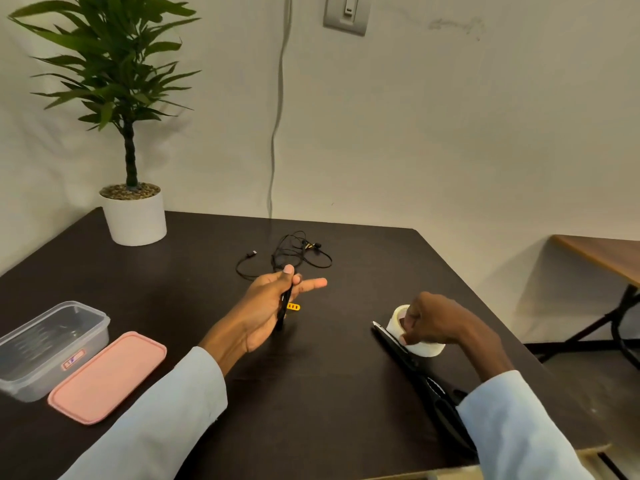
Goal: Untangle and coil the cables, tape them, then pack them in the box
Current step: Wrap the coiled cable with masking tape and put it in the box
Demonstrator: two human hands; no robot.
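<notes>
While unreadable, a label (73,361) marks the clear box (52,355).

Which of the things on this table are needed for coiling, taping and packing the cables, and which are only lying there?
Needed:
- loose cables
- coiled cable in the left hand
- tape roll under the right hand
- scissors
- box and pink lid

Only lying there:
- potted plant
- side table
- yellow clip: its use is unclear

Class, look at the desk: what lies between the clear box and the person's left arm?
In the head view, the pink lid lies flat on the table between the clear box and the left sleeve.
</notes>
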